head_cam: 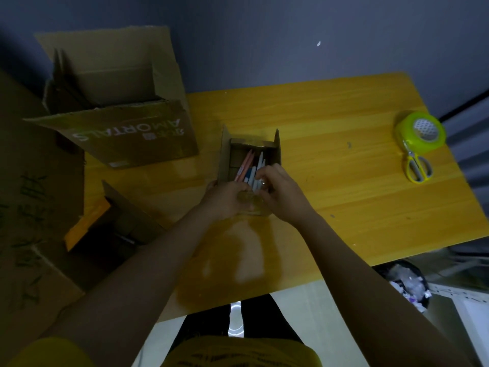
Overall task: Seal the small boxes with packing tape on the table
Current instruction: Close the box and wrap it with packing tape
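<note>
A: Nearest the body, what are the hands doing?
B: Both meet at the near end of the small box [250,157]. The left hand [227,198] curls its fingers at the box's near left corner; the dim light hides whether it truly grips the cardboard. The right hand [277,192] is bent over the near right edge, fingertips at the ends of the pens [252,168]. I can't tell whether it pinches one or only touches.
A: And the box itself?
B: Open, side flaps upright, pens lying lengthwise inside. It sits mid-table [344,207], running away from the hands.
A: Left of the box?
B: Another open carton [127,221] with an orange flap, at the table's edge. Beyond it, farther left of the box, a big printed carton [119,107], also open.
A: The tape?
B: The roll [420,129] stands well right of the box, near the far right corner, scissors [418,165] touching its near side. Neither hand is near them.
</note>
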`<state>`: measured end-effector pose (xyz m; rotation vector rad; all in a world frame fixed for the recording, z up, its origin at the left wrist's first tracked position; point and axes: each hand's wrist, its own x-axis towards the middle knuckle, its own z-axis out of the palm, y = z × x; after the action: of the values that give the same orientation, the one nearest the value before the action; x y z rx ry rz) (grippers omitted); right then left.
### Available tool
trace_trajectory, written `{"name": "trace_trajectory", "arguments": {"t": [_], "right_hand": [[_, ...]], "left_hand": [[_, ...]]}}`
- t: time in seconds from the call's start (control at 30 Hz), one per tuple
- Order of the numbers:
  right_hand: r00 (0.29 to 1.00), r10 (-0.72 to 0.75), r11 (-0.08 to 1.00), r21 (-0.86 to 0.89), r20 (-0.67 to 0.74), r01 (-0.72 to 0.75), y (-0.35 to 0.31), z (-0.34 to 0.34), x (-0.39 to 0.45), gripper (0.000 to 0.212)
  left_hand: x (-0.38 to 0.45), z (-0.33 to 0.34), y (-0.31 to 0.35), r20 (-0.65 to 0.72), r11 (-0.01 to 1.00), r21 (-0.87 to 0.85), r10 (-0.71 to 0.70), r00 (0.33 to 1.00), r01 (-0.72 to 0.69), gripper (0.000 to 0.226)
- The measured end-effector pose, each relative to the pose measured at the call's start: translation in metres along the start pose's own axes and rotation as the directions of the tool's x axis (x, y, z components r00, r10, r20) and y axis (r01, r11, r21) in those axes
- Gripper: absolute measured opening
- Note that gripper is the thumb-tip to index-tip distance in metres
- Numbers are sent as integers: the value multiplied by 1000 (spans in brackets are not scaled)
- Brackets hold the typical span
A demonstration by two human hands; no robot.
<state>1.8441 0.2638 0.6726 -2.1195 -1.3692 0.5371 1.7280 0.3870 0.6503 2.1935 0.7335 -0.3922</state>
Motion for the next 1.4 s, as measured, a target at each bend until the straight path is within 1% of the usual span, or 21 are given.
{"name": "trace_trajectory", "arguments": {"t": [0.07,0.2,0.33,0.47,0.7,0.8,0.97,1.17,1.23,1.3,1.37,1.4], "right_hand": [[1000,-3,1000,1,8,3,-1,-1,0,27],[1000,-16,1000,5,12,16,-1,-2,-1,27],[1000,-18,999,-26,22,18,-1,-2,0,27],[999,-22,999,-41,23,23,-1,-2,0,28],[999,-37,998,-44,-1,37,1,0,-1,27],[999,-34,998,-57,-2,34,1,2,0,26],[999,-37,998,-60,-4,36,1,0,2,25],[997,-71,991,-110,29,74,2,-1,3,28],[992,-111,977,-178,57,120,4,-1,2,33],[988,-138,954,-260,76,153,5,3,-1,45],[991,-121,936,-326,55,133,5,11,-5,61],[993,-115,931,-346,20,115,6,16,-7,68]], "left_hand": [[1,0,0,2,1000,21,5,1000,-5,43],[0,-2,-1,17,1000,-4,15,1000,-15,37],[-2,-1,3,-31,997,71,6,999,-4,38],[-3,1,4,-23,1000,28,-5,1000,6,37],[-5,2,8,-58,997,79,-3,998,8,39],[-5,5,8,-89,994,106,4,996,5,34],[-7,7,10,-137,995,102,8,991,6,23],[-8,7,13,-142,990,137,-9,990,29,18],[-7,7,16,-136,986,161,-20,990,42,18],[-7,7,18,-124,981,189,-23,992,47,14],[-6,7,17,-120,980,196,-18,993,41,6],[-6,8,17,-119,979,198,-16,993,39,4]]}}
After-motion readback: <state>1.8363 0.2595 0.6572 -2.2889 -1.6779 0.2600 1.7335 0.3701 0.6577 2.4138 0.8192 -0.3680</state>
